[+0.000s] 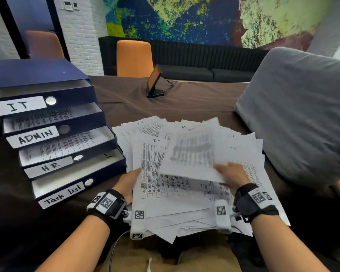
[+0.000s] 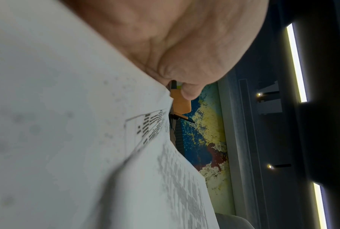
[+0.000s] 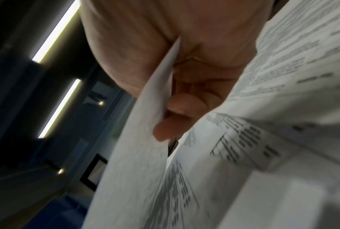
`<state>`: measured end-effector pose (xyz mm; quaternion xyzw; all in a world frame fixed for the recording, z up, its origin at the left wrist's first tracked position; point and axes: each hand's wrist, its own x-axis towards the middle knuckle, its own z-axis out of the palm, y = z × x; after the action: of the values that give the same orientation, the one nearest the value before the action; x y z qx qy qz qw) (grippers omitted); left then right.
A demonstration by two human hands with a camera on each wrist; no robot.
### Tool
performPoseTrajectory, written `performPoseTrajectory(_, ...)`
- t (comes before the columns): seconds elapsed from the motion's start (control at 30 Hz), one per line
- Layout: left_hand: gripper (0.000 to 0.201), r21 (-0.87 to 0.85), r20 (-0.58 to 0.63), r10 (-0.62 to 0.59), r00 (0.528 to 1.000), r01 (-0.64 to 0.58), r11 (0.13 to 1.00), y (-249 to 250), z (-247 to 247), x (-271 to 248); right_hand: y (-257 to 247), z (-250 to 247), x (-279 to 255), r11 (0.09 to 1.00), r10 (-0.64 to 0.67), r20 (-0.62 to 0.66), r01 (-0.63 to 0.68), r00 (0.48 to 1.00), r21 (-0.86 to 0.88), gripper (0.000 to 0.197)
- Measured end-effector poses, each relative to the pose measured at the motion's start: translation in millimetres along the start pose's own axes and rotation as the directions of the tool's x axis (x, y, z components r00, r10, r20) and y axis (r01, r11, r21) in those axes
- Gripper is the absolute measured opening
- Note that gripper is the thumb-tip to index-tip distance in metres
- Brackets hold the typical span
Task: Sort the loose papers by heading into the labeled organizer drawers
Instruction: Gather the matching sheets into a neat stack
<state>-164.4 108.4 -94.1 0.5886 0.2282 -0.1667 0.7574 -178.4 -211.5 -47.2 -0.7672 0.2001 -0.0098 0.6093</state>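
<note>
A spread pile of printed papers [image 1: 185, 195] lies on the brown cloth in front of me; its top sheet is headed IT [image 1: 155, 165]. My left hand [image 1: 131, 180] grips the pile's left edge, with its fingers hidden under the sheets; the left wrist view shows the palm [image 2: 175, 46] against paper [image 2: 67, 124]. My right hand [image 1: 231, 174] pinches the corner of one lifted, motion-blurred sheet [image 1: 190, 154], seen edge-on [image 3: 141, 139] between thumb and fingers [image 3: 184, 105] in the right wrist view. At the left stands the dark blue organizer [image 1: 98, 122], its drawers pulled out and labeled IT [image 1: 18, 105], ADMIN [image 1: 34, 136], HR [image 1: 50, 166] and Task list [image 1: 62, 194].
A large grey cushion [image 1: 294, 114] lies close on the right of the pile. A small tilted screen on a stand [image 1: 155, 81] sits farther back on the cloth [image 1: 185, 101]. An orange chair [image 1: 134, 57] and a black sofa stand behind the table.
</note>
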Motion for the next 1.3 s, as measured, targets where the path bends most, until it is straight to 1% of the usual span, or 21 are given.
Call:
performPoseTrajectory(0.07, 0.048, -0.050, 0.054, 0.011, 0.998, -0.008, 0.999, 1.5, -0.8, 0.1, -0.9, 16.2, -16.2, 0.999, -0.001, 0.099, 0.005, 0.995, -0.042, 0.011)
performPoseTrajectory(0.13, 0.055, -0.015, 0.079, 0.014, 0.997, -0.013, 1.000, 3.6, -1.8, -2.4, -4.3, 28.2, -34.3, 0.989, 0.008, 0.222, 0.026, 0.975, -0.147, 0.012)
performPoseTrajectory(0.2, 0.056, 0.051, 0.102, -0.004, 0.995, -0.001, 0.999, 1.6, -3.2, -3.4, -10.2, 35.0, -44.0, 0.984, 0.022, 0.301, 0.033, 0.953, -0.176, 0.026)
performPoseTrajectory(0.23, 0.046, 0.093, 0.101, -0.012, 0.995, 0.003, 0.996, 1.1, -2.7, -4.9, -13.6, 37.3, -44.3, 0.984, 0.026, 0.268, 0.023, 0.963, -0.177, 0.033)
performPoseTrajectory(0.3, 0.032, 0.157, 0.065, -0.033, 0.997, 0.023, 0.987, -0.5, -2.1, -4.2, -18.2, 39.5, -34.4, 0.984, 0.009, 0.072, 0.004, 0.997, -0.178, 0.033)
performPoseTrajectory(0.37, 0.025, 0.187, 0.049, -0.047, 0.998, 0.037, 0.982, -0.8, -1.4, -2.4, -18.5, 41.7, -14.2, 0.964, 0.024, -0.090, -0.047, 0.996, -0.263, 0.034)
performPoseTrajectory(0.4, 0.022, 0.193, 0.049, -0.051, 0.998, 0.040, 0.980, -0.7, -1.2, -1.6, -18.3, 45.0, -6.0, 0.956, 0.058, -0.125, -0.092, 0.990, -0.279, 0.034)
performPoseTrajectory(0.5, 0.023, 0.195, 0.035, -0.048, 0.998, 0.041, 0.980, -1.7, -2.4, 3.0, -21.9, 58.1, 12.5, 0.961, 0.171, -0.136, -0.196, 0.976, -0.196, 0.049)
performPoseTrajectory(0.53, 0.024, 0.195, 0.029, -0.043, 0.999, 0.037, 0.980, -2.3, -2.2, 3.6, -22.8, 62.0, 15.9, 0.956, 0.187, -0.120, -0.209, 0.975, -0.205, 0.041)
performPoseTrajectory(0.57, 0.024, 0.188, 0.026, -0.039, 0.999, 0.033, 0.982, -2.4, -2.2, 3.4, -23.7, 65.1, 17.8, 0.941, 0.210, -0.077, -0.223, 0.975, -0.256, 0.030)
performPoseTrajectory(0.6, 0.023, 0.178, 0.031, -0.034, 0.999, 0.028, 0.984, -2.2, -1.5, 2.4, -24.8, 67.2, 17.8, 0.926, 0.216, -0.019, -0.211, 0.976, -0.314, 0.026)
performPoseTrajectory(0.67, 0.023, 0.173, 0.035, -0.034, 0.999, 0.027, 0.985, -1.4, -1.7, 0.8, -24.1, 71.4, 20.9, 0.922, 0.231, -0.005, -0.220, 0.973, -0.319, 0.015)
performPoseTrajectory(0.8, 0.024, 0.179, 0.045, -0.039, 0.998, 0.030, 0.983, -2.7, -3.8, 3.0, -24.5, 70.6, 23.3, 0.947, 0.226, -0.064, -0.234, 0.972, -0.221, 0.014)
performPoseTrajectory(0.93, 0.025, 0.220, 0.052, -0.040, 0.998, 0.028, 0.975, -3.4, -6.2, 3.6, -33.4, 75.0, 22.5, 0.968, 0.193, -0.012, -0.192, 0.981, -0.163, 0.010)
performPoseTrajectory(0.97, 0.026, 0.234, 0.055, -0.042, 0.998, 0.028, 0.972, -3.5, -6.8, 4.4, -35.9, 76.6, 21.3, 0.964, 0.176, 0.008, -0.171, 0.984, -0.202, 0.011)
performPoseTrajectory(1.0, 0.028, 0.241, 0.065, -0.046, 0.997, 0.029, 0.970, -3.8, -7.5, 5.2, -38.1, 77.6, 23.2, 0.957, 0.198, 0.012, -0.190, 0.980, -0.219, 0.012)
performPoseTrajectory(1.03, 0.027, 0.245, 0.072, -0.047, 0.996, 0.028, 0.969, -2.7, -7.5, 4.2, -44.3, 77.1, 22.8, 0.956, 0.210, 0.001, -0.205, 0.978, -0.211, 0.017)
performPoseTrajectory(1.1, 0.023, 0.238, 0.076, -0.057, 0.995, 0.037, 0.971, -0.6, -7.0, 0.7, -55.3, 76.1, 24.1, 0.937, 0.120, -0.039, -0.126, 0.992, -0.327, 0.025)
performPoseTrajectory(1.17, 0.021, 0.227, 0.078, -0.058, 0.995, 0.039, 0.973, 0.2, -6.2, -0.5, -59.0, 68.0, 25.8, 0.938, 0.080, -0.110, -0.112, 0.991, -0.329, 0.035)
performPoseTrajectory(1.23, 0.020, 0.216, 0.078, -0.052, 0.996, 0.034, 0.976, -0.1, -6.1, -1.2, -57.6, 49.8, 31.1, 0.975, 0.045, -0.268, -0.100, 0.962, -0.196, 0.038)
performPoseTrajectory(1.3, 0.023, 0.216, 0.076, -0.050, 0.996, 0.033, 0.976, -1.0, -5.6, -0.1, -64.6, 30.5, 26.6, 0.995, 0.075, -0.372, -0.095, 0.925, -0.034, 0.039)
